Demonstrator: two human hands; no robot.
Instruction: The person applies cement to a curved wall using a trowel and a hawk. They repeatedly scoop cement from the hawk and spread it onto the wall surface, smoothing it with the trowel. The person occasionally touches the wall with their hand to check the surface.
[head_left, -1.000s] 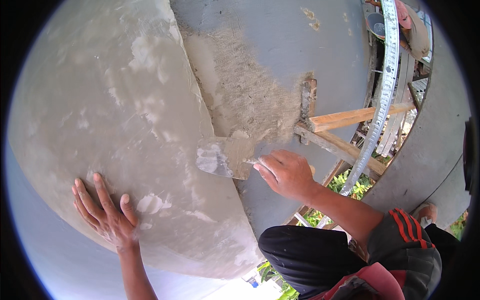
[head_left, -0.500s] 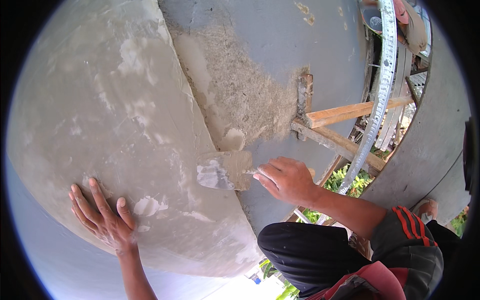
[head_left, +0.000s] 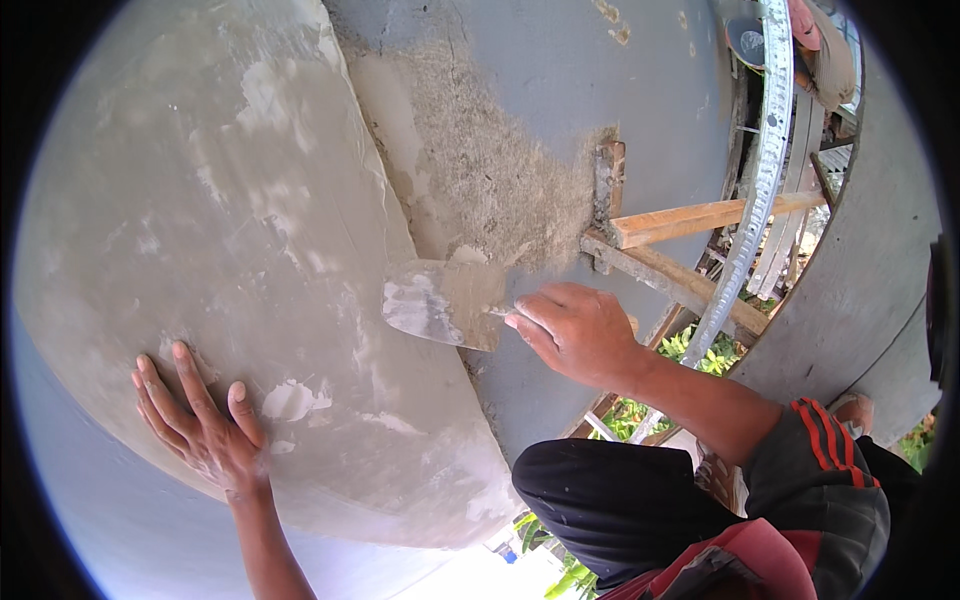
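Note:
My left hand [head_left: 200, 425] lies with fingers spread on the smooth, patchy grey-beige plaster [head_left: 260, 190] at the left. My right hand [head_left: 575, 335] grips the handle of a flat trowel [head_left: 440, 300], whose blade, smeared with beige paste, lies across the ragged plaster edge near the middle. To the right of that edge is a rough bare band [head_left: 480, 180] beside blue-grey wall [head_left: 560, 70].
Wooden battens [head_left: 680, 222] form a bracket at the right, crossed by a long perforated metal strip [head_left: 760, 190]. Beyond are planks, a bucket [head_left: 743, 40], part of another person [head_left: 830, 75], foliage [head_left: 690, 350] and a curved grey edge [head_left: 840, 300]. My knee [head_left: 600, 490] is at lower right.
The trowel and my right hand dropped slightly, then rose again and shifted a little left. My left hand has shifted slightly left, still spread on the plaster.

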